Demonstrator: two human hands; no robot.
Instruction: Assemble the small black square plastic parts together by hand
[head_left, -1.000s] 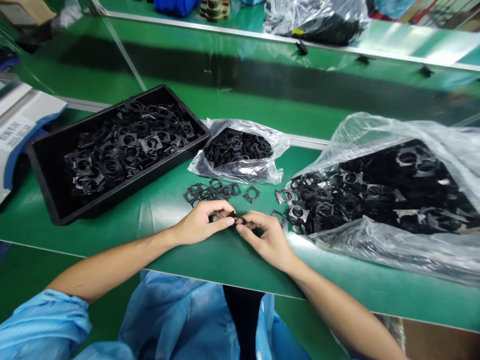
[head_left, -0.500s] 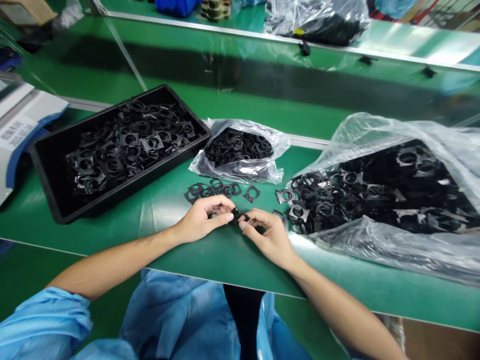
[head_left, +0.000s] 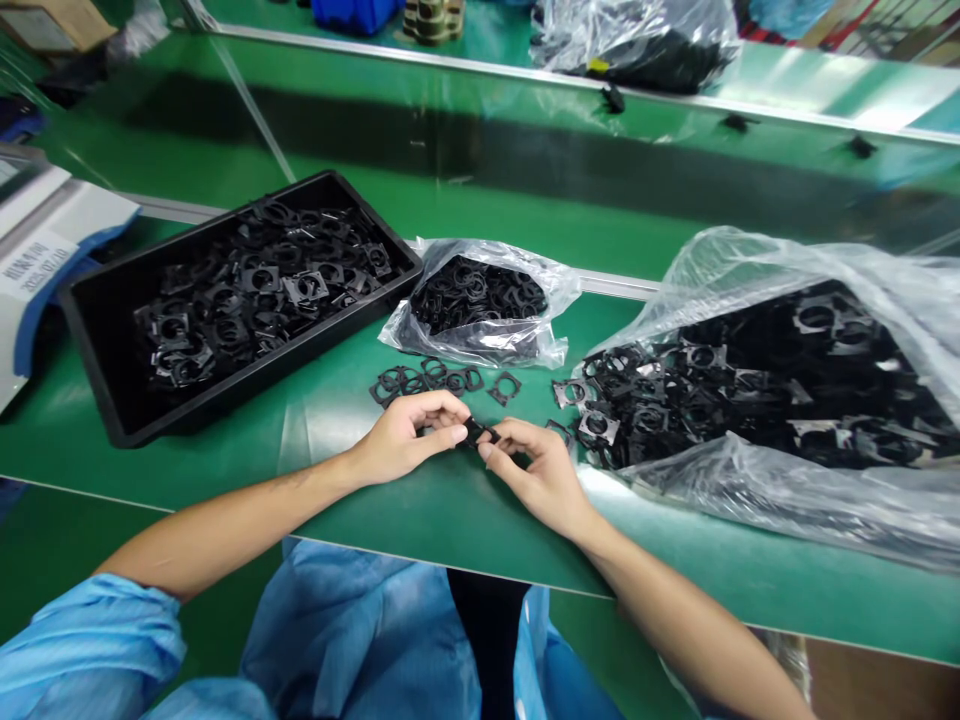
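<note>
My left hand (head_left: 405, 438) and my right hand (head_left: 534, 472) meet over the green table (head_left: 420, 510), both pinching one small black plastic part (head_left: 474, 431) between thumbs and fingertips. Just beyond the hands lie several loose black square frames with round holes (head_left: 427, 379). Behind those sits a small clear bag of black rings (head_left: 480, 300). To the right a large open clear bag (head_left: 787, 380) spills more black frame parts, the nearest ones close to my right hand.
A black tray (head_left: 97, 320) holding several black frame parts stands at the left. A white and blue device (head_left: 37, 250) is at the far left edge. A green conveyor belt (head_left: 525, 170) runs behind, with another bag of dark parts (head_left: 637, 40) beyond it.
The hands have shifted very slightly and turned the small black part between the fingertips. Nothing else has moved.
</note>
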